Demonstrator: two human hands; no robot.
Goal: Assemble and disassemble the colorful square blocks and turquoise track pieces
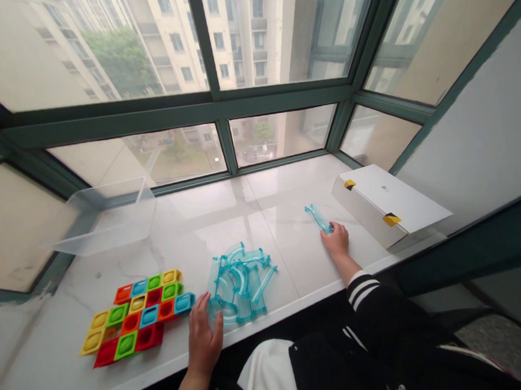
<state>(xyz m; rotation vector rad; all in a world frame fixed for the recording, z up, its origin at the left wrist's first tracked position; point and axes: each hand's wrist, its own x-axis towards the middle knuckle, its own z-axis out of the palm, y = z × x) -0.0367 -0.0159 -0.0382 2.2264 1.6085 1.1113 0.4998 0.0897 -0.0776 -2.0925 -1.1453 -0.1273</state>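
Observation:
My left hand (204, 340) lies flat on the white sill with its fingers stretched out, between the grid of coloured square tiles (137, 317) and a pile of clear blue curved track pieces (241, 279), touching the pile's near edge. My right hand (336, 240) reaches far to the right and its fingers close on the near end of a single blue curved track piece (317, 217) that lies on the sill.
A white cardboard box (387, 206) with yellow-black tape sits at the right end of the marble sill (226, 216). A clear plastic bin (109, 216) stands at the back left by the window.

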